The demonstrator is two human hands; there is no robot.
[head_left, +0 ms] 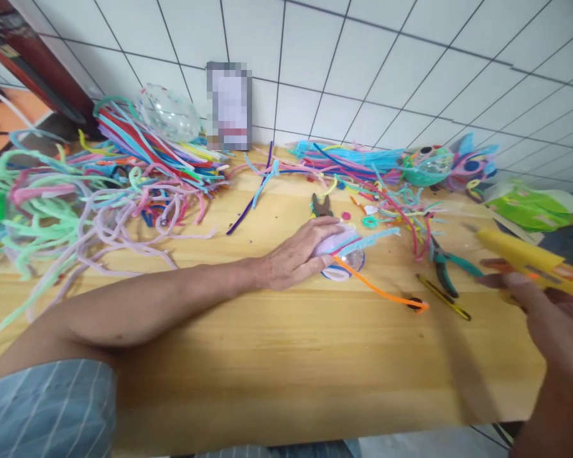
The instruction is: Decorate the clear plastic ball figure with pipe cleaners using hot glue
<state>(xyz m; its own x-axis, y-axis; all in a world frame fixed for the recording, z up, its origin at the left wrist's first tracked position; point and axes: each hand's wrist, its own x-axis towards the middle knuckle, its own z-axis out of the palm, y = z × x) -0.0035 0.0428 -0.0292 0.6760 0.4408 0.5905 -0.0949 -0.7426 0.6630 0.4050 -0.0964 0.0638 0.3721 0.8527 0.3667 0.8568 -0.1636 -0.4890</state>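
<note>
In the middle of the wooden table my left hand (293,257) is closed around a clear plastic ball (354,259) partly wrapped in lilac pipe cleaner. Light blue and red pipe cleaner strands stick out from the ball toward the right. An orange pipe cleaner (377,289) runs from it to a small dark round piece (414,304) on the tabletop. At the right edge my right hand (551,324) grips a yellow glue gun (525,251), raised with its nozzle toward the left. Some fingers of this hand are hidden behind the gun.
Teal-handled pliers (443,273) and a yellow-black pen-like tool (444,297) lie between my hands. Loose pipe cleaners (100,203) heap at left; a bundle (348,159) lies along the tiled wall. A phone (232,111) leans there; finished-looking ball figures (427,166) stand back right.
</note>
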